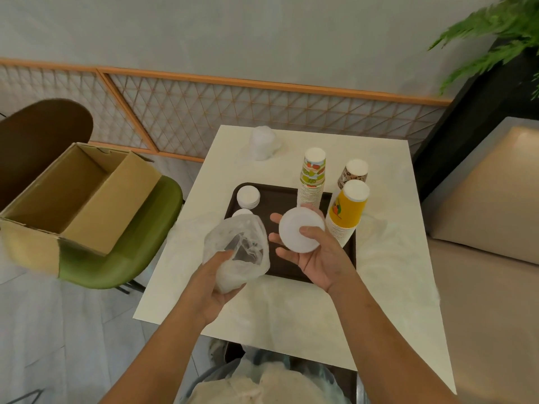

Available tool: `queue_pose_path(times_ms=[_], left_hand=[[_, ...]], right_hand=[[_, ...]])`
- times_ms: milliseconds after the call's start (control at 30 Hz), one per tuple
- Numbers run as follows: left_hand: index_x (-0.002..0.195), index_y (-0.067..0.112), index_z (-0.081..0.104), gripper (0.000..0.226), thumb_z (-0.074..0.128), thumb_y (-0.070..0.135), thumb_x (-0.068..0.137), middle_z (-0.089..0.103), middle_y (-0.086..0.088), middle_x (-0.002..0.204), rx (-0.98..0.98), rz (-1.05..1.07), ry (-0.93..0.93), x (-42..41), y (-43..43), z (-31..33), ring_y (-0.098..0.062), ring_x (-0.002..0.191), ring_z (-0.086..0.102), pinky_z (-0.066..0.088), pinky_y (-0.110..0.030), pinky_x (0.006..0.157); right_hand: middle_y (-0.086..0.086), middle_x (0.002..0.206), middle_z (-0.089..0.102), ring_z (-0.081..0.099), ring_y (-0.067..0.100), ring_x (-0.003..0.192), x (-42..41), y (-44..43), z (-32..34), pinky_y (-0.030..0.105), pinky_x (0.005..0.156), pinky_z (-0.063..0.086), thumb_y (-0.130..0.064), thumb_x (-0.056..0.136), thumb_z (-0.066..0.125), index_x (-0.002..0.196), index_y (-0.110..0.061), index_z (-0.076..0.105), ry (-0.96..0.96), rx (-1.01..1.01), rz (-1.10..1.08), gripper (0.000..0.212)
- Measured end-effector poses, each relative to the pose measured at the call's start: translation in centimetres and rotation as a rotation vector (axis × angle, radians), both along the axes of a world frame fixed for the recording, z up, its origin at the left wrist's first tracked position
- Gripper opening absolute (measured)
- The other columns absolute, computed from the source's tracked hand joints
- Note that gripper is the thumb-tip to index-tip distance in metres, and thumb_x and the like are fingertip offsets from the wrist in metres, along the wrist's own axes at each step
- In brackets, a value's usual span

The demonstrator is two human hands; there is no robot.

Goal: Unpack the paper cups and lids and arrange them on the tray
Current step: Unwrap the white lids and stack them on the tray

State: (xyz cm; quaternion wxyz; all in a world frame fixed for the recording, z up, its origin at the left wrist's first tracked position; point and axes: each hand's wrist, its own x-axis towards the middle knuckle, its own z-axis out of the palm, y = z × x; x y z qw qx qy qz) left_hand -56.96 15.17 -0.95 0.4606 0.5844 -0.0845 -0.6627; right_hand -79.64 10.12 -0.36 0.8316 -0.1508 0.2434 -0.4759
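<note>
My left hand [217, 282] grips a clear plastic bag [237, 249] with white lids in its bottom, held above the table's front left. My right hand [310, 249] holds a white lid [297, 230] over the dark brown tray [280, 196], thumb on top. On the tray's left end lies a stack of white lids [248, 197], with another lid [242, 212] partly hidden behind the bag. Upside-down stacks of paper cups stand at the tray's right end: a fruit-patterned stack [312, 177] and a yellow stack [347, 211]. A brown-patterned stack [352, 174] stands behind them.
A second wrapped pack of lids [262, 142] lies at the far edge of the white table [393, 258]. An open cardboard box [75, 196] sits on a green chair [125, 258] to the left. A beige bench [490, 217] is to the right, a lined bin [262, 380] below.
</note>
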Motion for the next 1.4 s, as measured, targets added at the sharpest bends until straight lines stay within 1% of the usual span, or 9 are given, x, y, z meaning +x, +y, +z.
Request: queue_pose_path(times_ms=[233, 367, 567, 633, 800, 933, 1033, 1200, 1400], left_hand=[[0.136, 0.024, 0.059, 0.047, 0.076, 0.021, 0.092, 0.065, -0.014, 0.133, 0.045, 0.02, 0.056, 5.9, -1.9, -0.6, -0.037, 0.121, 0.066, 0.065, -0.046, 0.081], [0.127, 0.026, 0.06, 0.039, 0.077, 0.02, 0.092, 0.065, -0.012, 0.131, 0.063, -0.004, 0.067, 9.3, -4.0, -0.8, -0.035, 0.119, 0.066, 0.062, -0.05, 0.089], [0.13, 0.029, 0.059, 0.045, 0.079, 0.021, 0.09, 0.065, -0.009, 0.132, 0.094, -0.074, 0.06, 13.6, -7.1, -2.2, -0.035, 0.121, 0.064, 0.063, -0.051, 0.089], [0.134, 0.027, 0.058, 0.051, 0.08, 0.021, 0.089, 0.065, -0.01, 0.134, 0.116, -0.093, 0.066, 14.7, -7.8, -2.8, -0.035, 0.121, 0.065, 0.063, -0.05, 0.087], [0.13, 0.027, 0.059, 0.045, 0.079, 0.021, 0.09, 0.066, -0.009, 0.13, 0.15, -0.158, 0.073, 16.7, -9.1, -3.7, -0.034, 0.119, 0.066, 0.062, -0.051, 0.092], [0.136, 0.026, 0.057, 0.054, 0.081, 0.022, 0.088, 0.065, -0.01, 0.134, 0.179, -0.175, 0.077, 18.0, -9.3, -4.3, -0.035, 0.12, 0.065, 0.062, -0.052, 0.09], [0.133, 0.027, 0.057, 0.053, 0.082, 0.022, 0.087, 0.063, -0.009, 0.134, 0.192, -0.189, 0.072, 18.5, -9.2, -4.5, -0.036, 0.122, 0.063, 0.061, -0.054, 0.092], [0.136, 0.026, 0.056, 0.056, 0.083, 0.022, 0.087, 0.063, -0.01, 0.135, 0.208, -0.215, 0.071, 19.0, -8.9, -4.8, -0.036, 0.122, 0.063, 0.061, -0.056, 0.093], [0.135, 0.026, 0.057, 0.054, 0.082, 0.022, 0.087, 0.064, -0.009, 0.134, 0.211, -0.238, 0.033, 19.5, -8.9, -4.9, -0.036, 0.122, 0.062, 0.062, -0.055, 0.091]], right_hand=[[0.032, 0.152, 0.046, 0.059, 0.049, 0.119, 5.0, -1.7, -0.6, 0.046, 0.08, 0.063, -0.03, 0.08, 0.085, 0.145, -0.023, 0.057, -0.171, 0.069, -0.007, 0.071], [0.031, 0.154, 0.044, 0.056, 0.047, 0.119, 8.2, -2.7, -1.1, 0.046, 0.086, 0.058, -0.026, 0.072, 0.084, 0.138, -0.02, 0.063, -0.262, 0.159, -0.086, 0.07], [0.027, 0.158, 0.041, 0.053, 0.043, 0.124, 11.8, -4.5, -4.0, 0.043, 0.089, 0.055, -0.025, 0.074, 0.081, 0.154, -0.023, 0.045, -0.171, 0.231, -0.265, 0.087], [0.025, 0.157, 0.043, 0.053, 0.042, 0.125, 12.3, -4.9, -5.4, 0.042, 0.088, 0.055, -0.025, 0.08, 0.075, 0.151, -0.023, 0.049, -0.134, 0.253, -0.323, 0.076], [0.01, 0.14, 0.05, 0.054, 0.036, 0.125, 13.2, -5.1, -8.6, 0.045, 0.085, 0.061, -0.017, 0.098, 0.059, 0.126, -0.028, 0.061, 0.504, 0.272, -0.412, 0.03], [-0.006, 0.128, 0.052, 0.056, 0.029, 0.119, 13.5, -4.5, -11.2, 0.039, 0.083, 0.063, -0.017, 0.098, 0.067, 0.126, -0.033, 0.059, 1.186, 0.124, -0.377, 0.033], [-0.001, 0.135, 0.046, 0.051, 0.022, 0.117, 13.9, -4.4, -13.1, 0.031, 0.091, 0.05, -0.022, 0.096, 0.07, 0.134, -0.032, 0.056, 1.587, -0.059, -0.183, 0.042], [0.004, 0.151, 0.029, 0.03, 0.031, 0.135, 15.4, -5.1, -15.7, 0.045, 0.113, 0.04, -0.03, 0.096, 0.068, 0.142, -0.037, 0.049, 1.925, -0.225, 0.213, 0.05], [0.007, 0.154, 0.026, 0.031, 0.032, 0.135, 16.7, -5.4, -17.5, 0.048, 0.112, 0.044, -0.03, 0.096, 0.07, 0.148, -0.036, 0.041, 2.124, -0.214, 0.3, 0.06]])
